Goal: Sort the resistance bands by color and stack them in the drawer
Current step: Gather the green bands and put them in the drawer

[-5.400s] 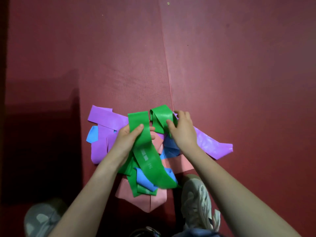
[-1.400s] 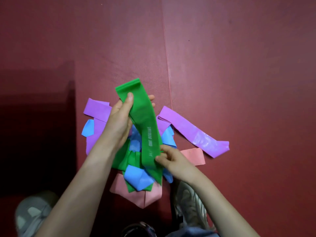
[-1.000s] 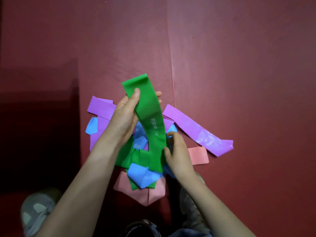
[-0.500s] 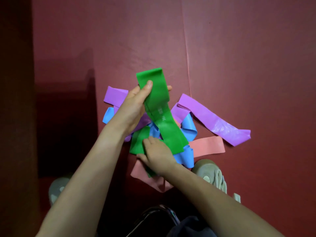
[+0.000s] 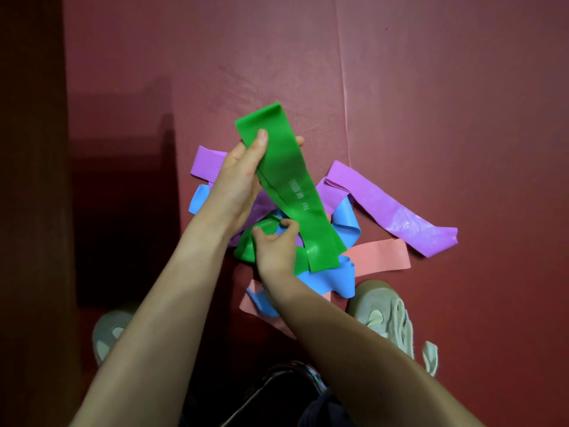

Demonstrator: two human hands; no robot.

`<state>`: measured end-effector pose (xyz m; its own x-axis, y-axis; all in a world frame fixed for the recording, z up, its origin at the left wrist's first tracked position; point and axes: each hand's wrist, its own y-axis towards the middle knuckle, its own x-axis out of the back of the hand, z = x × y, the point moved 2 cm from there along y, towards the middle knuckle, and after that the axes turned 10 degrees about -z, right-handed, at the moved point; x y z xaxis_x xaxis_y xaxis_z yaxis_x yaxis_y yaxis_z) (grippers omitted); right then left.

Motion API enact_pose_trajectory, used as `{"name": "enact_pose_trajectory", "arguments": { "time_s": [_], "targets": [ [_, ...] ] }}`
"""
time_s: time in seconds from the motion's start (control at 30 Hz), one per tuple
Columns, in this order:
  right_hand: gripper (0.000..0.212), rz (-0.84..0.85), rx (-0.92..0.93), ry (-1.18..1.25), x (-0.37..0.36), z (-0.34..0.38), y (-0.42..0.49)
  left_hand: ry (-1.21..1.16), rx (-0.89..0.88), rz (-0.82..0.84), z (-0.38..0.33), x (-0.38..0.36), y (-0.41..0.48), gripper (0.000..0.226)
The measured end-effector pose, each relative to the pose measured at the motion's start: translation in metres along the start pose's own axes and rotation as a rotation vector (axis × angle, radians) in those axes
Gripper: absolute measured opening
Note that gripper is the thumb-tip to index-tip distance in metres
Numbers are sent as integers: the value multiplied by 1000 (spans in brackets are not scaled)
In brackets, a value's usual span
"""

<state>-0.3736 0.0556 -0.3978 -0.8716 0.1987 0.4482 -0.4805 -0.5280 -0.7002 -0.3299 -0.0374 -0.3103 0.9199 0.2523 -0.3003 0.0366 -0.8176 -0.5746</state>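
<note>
A heap of resistance bands lies on the red mat (image 5: pixel 431 87). My left hand (image 5: pixel 237 180) grips a flat green band (image 5: pixel 292 186) near its top end and holds it up over the heap; its lower end hangs down to the right. My right hand (image 5: pixel 274 248) pinches a second, crumpled green band (image 5: pixel 249 245) in the heap below. Purple bands (image 5: pixel 385 208) stretch out to the right and peek out at the left (image 5: pixel 206 161). Blue bands (image 5: pixel 345 220) and pink bands (image 5: pixel 381 257) lie under and around the green ones. No drawer is in view.
My two grey shoes (image 5: pixel 385 306) (image 5: pixel 107 331) stand on the mat on either side of the heap's near edge. A dark brown vertical surface (image 5: pixel 30 180) runs down the left side. A dark object (image 5: pixel 277 392) sits at the bottom between my arms.
My left hand has kept the green band raised. My right hand moved from the raised band's lower end to the left and now pinches a crumpled green band in the heap.
</note>
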Motion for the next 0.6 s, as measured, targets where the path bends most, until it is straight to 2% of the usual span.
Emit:
{"name": "enact_pose_trajectory", "arguments": {
  "time_s": [0.2, 0.43, 0.6],
  "targets": [
    [20, -34, 46, -86, 7, -7, 14, -15, 1, -15, -1, -1, 0, 33],
    [22, -54, 74, -131, 7, 3, 13, -26, -8, -27, -2, -2, 1, 34],
    [33, 84, 230, -415, 15, 6, 15, -25, -18, -45, -2, -2, 1, 33]
  ]
}}
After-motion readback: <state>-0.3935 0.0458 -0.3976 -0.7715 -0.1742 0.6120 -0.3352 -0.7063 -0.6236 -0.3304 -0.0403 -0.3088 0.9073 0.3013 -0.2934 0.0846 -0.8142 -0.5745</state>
